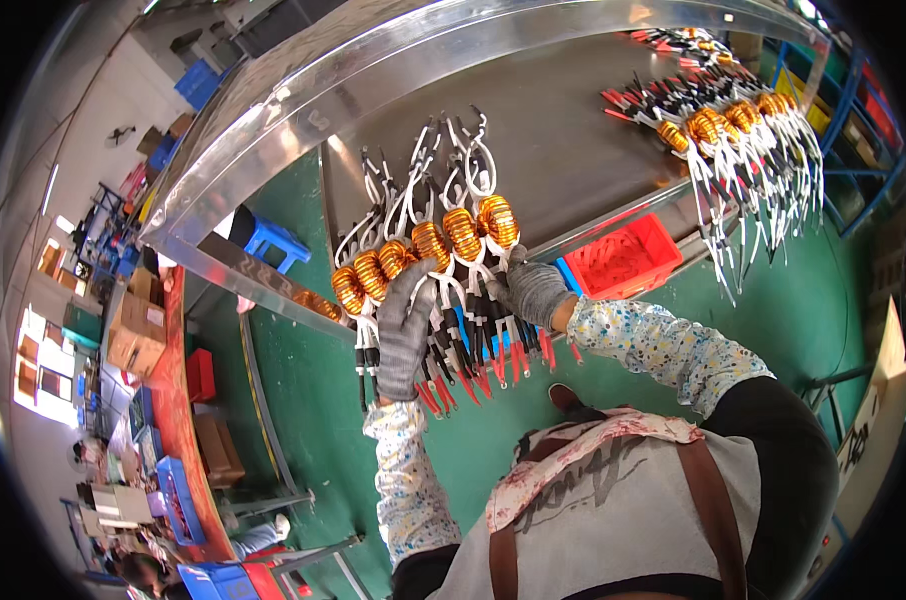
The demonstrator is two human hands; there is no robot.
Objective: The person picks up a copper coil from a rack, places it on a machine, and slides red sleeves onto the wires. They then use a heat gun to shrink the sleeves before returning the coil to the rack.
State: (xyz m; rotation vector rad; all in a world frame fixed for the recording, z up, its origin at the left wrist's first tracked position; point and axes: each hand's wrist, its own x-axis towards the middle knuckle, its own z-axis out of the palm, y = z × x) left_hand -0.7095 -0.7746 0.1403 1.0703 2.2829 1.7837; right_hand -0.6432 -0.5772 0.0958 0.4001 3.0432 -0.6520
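A row of copper-wound ring coils [430, 243] lies along the near edge of the metal-framed bench. White leads [483, 165] spread away on the far side. On the near side, white and black leads with red ends [493, 365] hang over the edge. My left hand [405, 335], in a grey striped glove, is closed over a coil in the middle of the row, its fingertips against the winding. Next to the rightmost coil, my right hand [538, 290], gloved alike, has its fingers bent together at the white lead just below the winding.
A red bin [628, 258] hangs at the bench edge to the right. Another bundle of coils with leads [738, 120] lies farther right. The polished metal frame [453, 45] arches across the far side. A blue stool [276, 245] stands left on the green floor.
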